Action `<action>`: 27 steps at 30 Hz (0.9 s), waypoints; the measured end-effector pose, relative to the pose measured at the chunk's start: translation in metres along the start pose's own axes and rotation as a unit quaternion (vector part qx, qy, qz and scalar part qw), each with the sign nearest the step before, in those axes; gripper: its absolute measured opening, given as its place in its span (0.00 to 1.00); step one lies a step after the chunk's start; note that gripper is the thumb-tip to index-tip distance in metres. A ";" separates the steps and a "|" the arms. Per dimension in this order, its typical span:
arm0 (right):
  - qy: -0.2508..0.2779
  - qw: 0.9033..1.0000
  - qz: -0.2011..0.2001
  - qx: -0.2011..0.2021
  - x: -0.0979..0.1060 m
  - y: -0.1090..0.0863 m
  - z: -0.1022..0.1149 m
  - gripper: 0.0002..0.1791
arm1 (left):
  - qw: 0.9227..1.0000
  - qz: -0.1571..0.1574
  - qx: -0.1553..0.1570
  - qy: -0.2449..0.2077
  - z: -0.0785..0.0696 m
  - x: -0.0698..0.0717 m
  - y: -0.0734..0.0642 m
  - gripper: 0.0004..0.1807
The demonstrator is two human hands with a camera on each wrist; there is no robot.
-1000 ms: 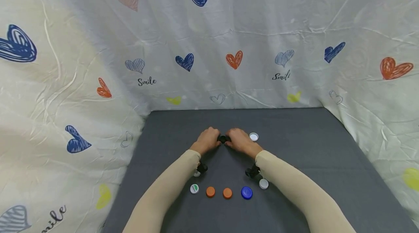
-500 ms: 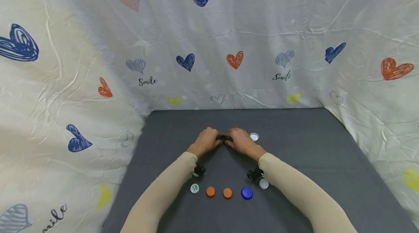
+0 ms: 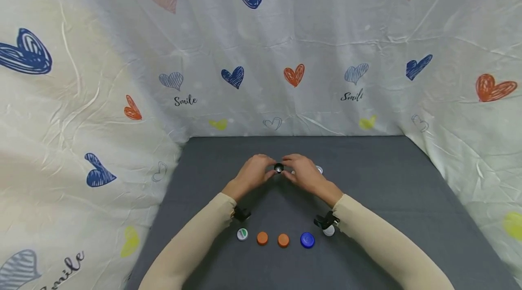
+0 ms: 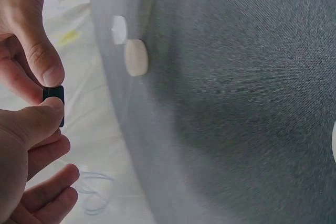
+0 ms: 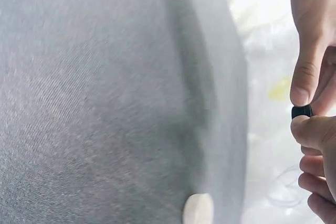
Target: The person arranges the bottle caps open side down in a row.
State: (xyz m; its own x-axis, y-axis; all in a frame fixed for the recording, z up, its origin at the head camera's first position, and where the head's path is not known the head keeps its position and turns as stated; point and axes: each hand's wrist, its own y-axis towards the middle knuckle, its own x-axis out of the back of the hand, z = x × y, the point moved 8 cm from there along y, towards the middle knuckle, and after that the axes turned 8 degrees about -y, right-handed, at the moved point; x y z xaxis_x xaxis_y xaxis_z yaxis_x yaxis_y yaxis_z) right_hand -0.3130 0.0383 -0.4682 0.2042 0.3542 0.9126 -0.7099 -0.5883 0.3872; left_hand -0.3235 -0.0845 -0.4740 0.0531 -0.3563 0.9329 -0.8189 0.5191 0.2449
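Observation:
My left hand [image 3: 253, 172] and right hand [image 3: 303, 173] meet over the far middle of the table, with a small black bottle cap [image 3: 278, 168] between them. Its round face shows a bright centre in the head view. Seen in the left wrist view, the left thumb [image 4: 39, 121] and the right thumb [image 4: 44, 56] press on the cap's two ends. In the right wrist view the black side of the cap [image 5: 301, 111] is pinched by both hands, partly covered by a thumb. Below them, the cap is held clear of the table.
Along the near side of the grey table [image 3: 346, 263] lie a white-and-green cap [image 3: 242, 234], two orange caps [image 3: 262, 238], a blue cap [image 3: 307, 239] and a white cap [image 3: 328, 230]. Another white cap [image 3: 320, 169] sits behind the right hand. A patterned cloth [image 3: 261, 99] hangs behind.
The hands have spread at the wrists and moved slightly farther away and up. The fingers have uncurled somewhat, and the cap's round face now shows between them.

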 end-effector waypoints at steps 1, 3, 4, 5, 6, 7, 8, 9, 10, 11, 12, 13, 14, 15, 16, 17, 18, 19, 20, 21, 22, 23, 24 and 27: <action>0.000 1.000 -0.006 0.003 0.003 -0.001 0.001 0.17 | 1.000 -0.004 -0.005 0.002 -0.003 0.004 -0.002 0.16; 0.002 1.000 -0.012 0.009 0.009 -0.002 0.004 0.17 | 1.000 -0.010 -0.016 0.007 -0.007 0.010 -0.005 0.16; 0.002 1.000 -0.014 0.011 0.011 -0.003 0.005 0.18 | 1.000 -0.014 -0.022 0.005 -0.010 0.014 -0.007 0.16; 0.003 1.000 -0.016 0.012 0.014 -0.004 0.006 0.18 | 0.999 -0.017 -0.028 0.004 -0.012 0.017 -0.009 0.16; 0.003 1.000 -0.018 0.014 0.016 -0.005 0.007 0.18 | 0.999 -0.021 -0.033 0.003 -0.015 0.020 -0.011 0.17; 0.004 1.000 -0.020 0.015 0.019 -0.006 0.008 0.19 | 0.999 -0.025 -0.039 0.002 -0.017 0.023 -0.013 0.17; 0.005 1.000 -0.022 0.017 0.022 -0.007 0.009 0.19 | 0.999 -0.028 -0.043 0.003 -0.019 0.026 -0.014 0.17; 0.007 1.000 -0.025 0.018 0.025 -0.008 0.011 0.19 | 0.998 -0.032 -0.047 0.005 -0.022 0.029 -0.016 0.18; 0.008 0.999 -0.028 0.019 0.028 -0.009 0.012 0.19 | 0.998 -0.036 -0.050 0.006 -0.024 0.031 -0.018 0.18; 0.010 0.999 -0.033 0.021 0.032 -0.010 0.014 0.19 | 0.998 -0.040 -0.053 0.006 -0.026 0.034 -0.020 0.18; 0.011 0.999 -0.037 0.023 0.035 -0.011 0.016 0.19 | 0.997 -0.044 -0.055 0.006 -0.028 0.037 -0.022 0.19; 0.014 0.999 -0.041 0.026 0.038 -0.012 0.018 0.19 | 0.997 -0.047 -0.056 0.004 -0.030 0.039 -0.024 0.19; 0.017 0.998 -0.046 0.028 0.041 -0.014 0.019 0.19 | 0.997 -0.051 -0.058 0.001 -0.032 0.041 -0.026 0.19; 0.020 0.998 -0.050 0.029 0.043 -0.016 0.021 0.19 | 0.997 -0.054 -0.060 -0.004 -0.034 0.043 -0.028 0.19; 0.021 0.998 -0.054 0.031 0.045 -0.018 0.022 0.19 | 0.996 -0.058 -0.063 -0.010 -0.036 0.045 -0.030 0.20; 0.024 0.998 -0.058 0.032 0.046 -0.020 0.024 0.19 | 0.996 -0.060 -0.066 -0.015 -0.038 0.046 -0.032 0.20; 0.025 0.997 -0.061 0.033 0.047 -0.022 0.024 0.19 | 0.996 -0.061 -0.069 -0.020 -0.040 0.046 -0.034 0.20; 0.026 0.997 -0.065 0.033 0.048 -0.024 0.025 0.19 | 0.995 -0.062 -0.071 -0.024 -0.041 0.046 -0.035 0.20; 0.027 0.997 -0.069 0.034 0.048 -0.025 0.026 0.19 | 0.995 -0.064 -0.074 -0.026 -0.042 0.046 -0.037 0.20; 0.030 0.996 -0.072 0.037 0.048 -0.027 0.026 0.19 | 0.995 -0.064 -0.075 -0.027 -0.043 0.045 -0.038 0.20; 0.031 0.996 -0.074 0.038 0.047 -0.028 0.027 0.19 | 0.995 -0.064 -0.077 -0.028 -0.043 0.044 -0.040 0.20; 0.036 0.996 -0.075 0.039 0.046 -0.030 0.027 0.20 | 0.995 -0.063 -0.078 -0.026 -0.043 0.042 -0.041 0.20; 0.040 0.995 -0.077 0.040 0.044 -0.031 0.027 0.20 | 0.995 -0.062 -0.079 -0.026 -0.044 0.041 -0.042 0.20; 0.052 0.995 -0.078 0.045 0.040 -0.035 0.028 0.21 | 0.994 -0.059 -0.082 -0.029 -0.044 0.036 -0.046 0.20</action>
State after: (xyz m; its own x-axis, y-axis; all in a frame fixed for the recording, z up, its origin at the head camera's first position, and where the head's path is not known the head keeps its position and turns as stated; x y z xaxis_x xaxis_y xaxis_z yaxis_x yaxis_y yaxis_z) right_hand -0.2611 0.0526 -0.4414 0.2330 0.5158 0.8245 -0.6105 -0.5823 0.5368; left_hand -0.2591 -0.0868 -0.4399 0.1067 -0.4638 0.8795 -0.7041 0.5894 0.3962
